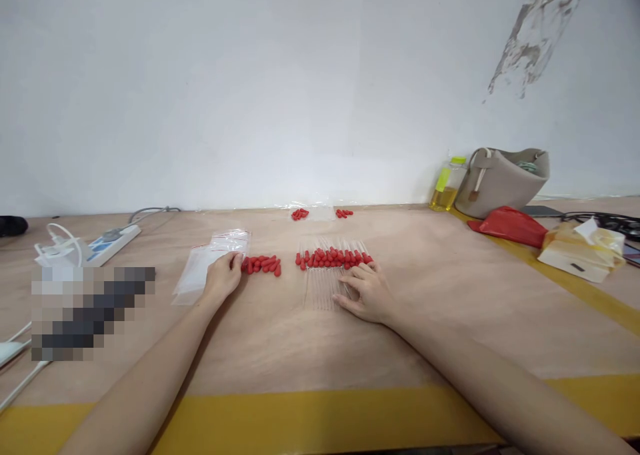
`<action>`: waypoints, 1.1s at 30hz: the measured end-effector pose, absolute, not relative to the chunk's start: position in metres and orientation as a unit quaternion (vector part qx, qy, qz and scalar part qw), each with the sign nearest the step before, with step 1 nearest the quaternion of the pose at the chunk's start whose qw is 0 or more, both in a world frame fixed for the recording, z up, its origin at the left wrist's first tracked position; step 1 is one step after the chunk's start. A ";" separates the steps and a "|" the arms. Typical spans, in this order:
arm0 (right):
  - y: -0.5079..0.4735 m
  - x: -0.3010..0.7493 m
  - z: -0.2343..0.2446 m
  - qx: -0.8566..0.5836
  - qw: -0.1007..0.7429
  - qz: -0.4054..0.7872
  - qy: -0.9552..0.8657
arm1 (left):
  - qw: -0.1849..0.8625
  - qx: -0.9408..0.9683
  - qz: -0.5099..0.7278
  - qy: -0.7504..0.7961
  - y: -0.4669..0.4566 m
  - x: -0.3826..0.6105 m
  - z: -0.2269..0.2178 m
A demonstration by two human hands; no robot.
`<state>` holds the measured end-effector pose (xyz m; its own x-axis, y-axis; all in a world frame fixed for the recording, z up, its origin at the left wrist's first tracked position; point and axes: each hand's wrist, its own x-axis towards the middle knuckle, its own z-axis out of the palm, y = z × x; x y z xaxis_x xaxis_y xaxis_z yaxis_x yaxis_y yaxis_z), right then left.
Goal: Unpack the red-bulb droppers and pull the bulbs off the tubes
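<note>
My left hand point(223, 275) rests on the table with its fingers curled at the left end of a small heap of loose red rubber bulbs point(263, 264). What its fingertips pinch, if anything, is hidden. My right hand point(364, 292) lies flat with spread fingers on a row of clear glass droppers point(325, 288) whose red bulbs point(334, 258) line up at the far end. A stack of clear zip bags point(207, 263) lies just left of my left hand.
More red bulbs point(300, 213) lie at the back by the wall. A power strip point(113, 242) with cables sits at the left. At the right stand a yellow bottle point(447, 185), a grey bag point(505, 179), a red pouch point(513, 226) and a plastic-wrapped box point(583, 247).
</note>
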<state>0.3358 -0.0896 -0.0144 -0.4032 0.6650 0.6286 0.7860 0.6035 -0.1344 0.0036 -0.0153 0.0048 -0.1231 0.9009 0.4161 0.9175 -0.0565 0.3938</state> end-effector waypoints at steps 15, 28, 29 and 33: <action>-0.086 0.343 -0.017 -0.494 0.360 -0.061 -0.789 | 0.098 -0.789 -0.296 -0.529 -0.046 0.060 0.019; -0.086 0.350 -0.016 -0.556 0.319 -0.032 -0.766 | 0.092 -0.698 -0.081 -0.706 0.004 0.128 0.027; -0.086 0.350 -0.017 -0.556 0.318 -0.032 -0.768 | 0.088 -0.698 -0.076 -0.707 0.005 0.130 0.026; -0.085 0.350 -0.018 -0.556 0.320 -0.034 -0.766 | 0.075 -0.695 -0.069 -0.711 0.007 0.136 0.024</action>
<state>0.3498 -0.0848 -0.0179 -0.1754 0.8303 0.5290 0.8742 0.3785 -0.3041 0.1358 0.0072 0.0237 -0.0219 0.9788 0.2035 0.9997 0.0236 -0.0062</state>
